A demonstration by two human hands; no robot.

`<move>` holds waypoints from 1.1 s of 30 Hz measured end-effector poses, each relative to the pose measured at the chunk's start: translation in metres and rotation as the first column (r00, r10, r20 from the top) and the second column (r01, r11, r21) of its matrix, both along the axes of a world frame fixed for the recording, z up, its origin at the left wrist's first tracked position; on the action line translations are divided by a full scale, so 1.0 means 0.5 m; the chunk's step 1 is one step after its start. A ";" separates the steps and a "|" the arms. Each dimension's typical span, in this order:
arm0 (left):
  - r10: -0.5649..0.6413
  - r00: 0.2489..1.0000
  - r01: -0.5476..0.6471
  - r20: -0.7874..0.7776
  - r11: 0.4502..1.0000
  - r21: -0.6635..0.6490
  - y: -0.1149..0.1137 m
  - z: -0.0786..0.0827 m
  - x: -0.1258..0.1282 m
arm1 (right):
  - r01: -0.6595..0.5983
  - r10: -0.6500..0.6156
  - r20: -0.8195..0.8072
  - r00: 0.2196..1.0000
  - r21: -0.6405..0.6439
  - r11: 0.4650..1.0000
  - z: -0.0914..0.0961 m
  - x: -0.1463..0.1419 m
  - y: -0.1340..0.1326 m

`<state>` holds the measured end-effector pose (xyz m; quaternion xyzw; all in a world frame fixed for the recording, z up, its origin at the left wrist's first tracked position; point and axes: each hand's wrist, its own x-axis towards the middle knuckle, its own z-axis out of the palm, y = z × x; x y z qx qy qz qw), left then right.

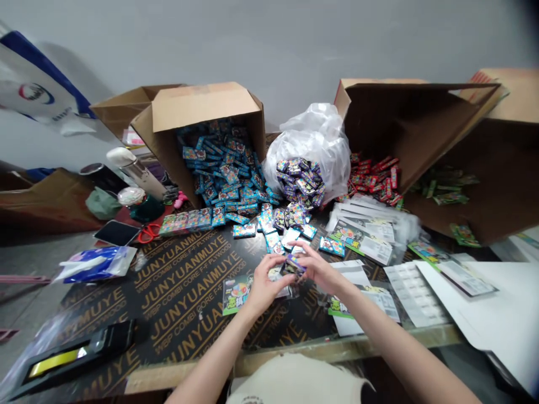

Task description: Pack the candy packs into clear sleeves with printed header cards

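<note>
My left hand (pixel 261 286) and my right hand (pixel 319 269) meet over the middle of the black plywood board (pixel 185 292). Together they pinch a small purple packet (pixel 293 264), with a clear plastic sleeve (pixel 281 283) hanging under it. Just beyond the hands lie loose blue and purple packets (pixel 273 224). A green printed card (pixel 236 294) lies flat on the board under my left wrist.
A tipped carton of blue packets (pixel 223 163) stands at the back left, a clear bag of purple packets (pixel 301 177) in the middle, a carton with red packets (pixel 374 177) to the right. White printed cards (pixel 366 235) pile on the right. Red scissors (pixel 148 233), a phone (pixel 117 232) and bottles sit left.
</note>
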<state>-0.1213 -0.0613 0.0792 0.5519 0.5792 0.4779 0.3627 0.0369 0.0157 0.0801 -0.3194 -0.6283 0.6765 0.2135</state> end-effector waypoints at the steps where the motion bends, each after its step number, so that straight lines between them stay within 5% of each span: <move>1: -0.011 0.999 0.012 0.046 0.999 -0.035 0.004 0.006 0.007 | -0.062 0.060 -0.023 0.998 -0.080 0.995 0.002 0.009 -0.008; 3: 0.000 0.984 0.028 0.181 0.988 -0.152 0.008 0.008 0.016 | -0.037 0.037 0.000 0.999 -0.041 0.998 0.002 0.024 -0.018; 5: 0.068 0.944 0.021 0.324 0.965 -0.263 0.007 -0.001 0.019 | 0.063 -0.083 0.070 0.994 0.252 0.966 0.004 0.035 -0.025; 8: 0.148 0.900 0.001 0.410 0.939 -0.343 0.001 -0.017 0.020 | -0.043 -0.102 0.173 0.980 0.676 0.735 0.013 0.038 -0.041; 11: 0.084 0.929 0.048 0.361 0.938 -0.342 -0.012 -0.024 0.011 | -0.105 -0.096 0.206 0.974 0.782 0.615 0.016 0.036 -0.053; 15: -0.080 0.976 0.047 -0.201 0.985 -0.164 -0.037 -0.036 -0.034 | -0.004 -0.276 0.210 0.938 0.801 0.598 -0.012 0.050 -0.048; 17: -0.151 0.844 0.118 -0.514 0.988 -0.097 -0.050 -0.053 -0.060 | -0.057 -0.278 0.266 0.923 0.809 0.585 -0.033 0.063 -0.042; 19: -0.209 0.728 0.181 -0.653 0.977 -0.110 -0.060 -0.072 -0.077 | -0.144 -0.251 0.335 0.908 0.812 0.566 -0.052 0.072 -0.041; 23: -0.205 0.702 0.186 -0.682 0.977 -0.103 -0.069 -0.084 -0.083 | -0.228 -0.191 0.406 0.894 0.778 0.586 -0.068 0.075 -0.051; 26: -0.205 0.715 0.212 -0.669 0.975 -0.073 -0.067 -0.071 -0.079 | -0.241 -0.065 0.367 0.928 0.723 0.647 -0.068 0.068 -0.056; 29: -0.258 0.710 0.285 -0.655 0.956 -0.067 -0.064 -0.056 -0.079 | -0.271 0.026 0.336 0.941 0.708 0.653 -0.066 0.062 -0.051; 33: -0.127 0.760 0.151 -0.637 0.988 -0.017 -0.059 -0.051 -0.086 | -0.128 -0.111 0.269 0.957 0.731 0.670 -0.061 0.058 -0.055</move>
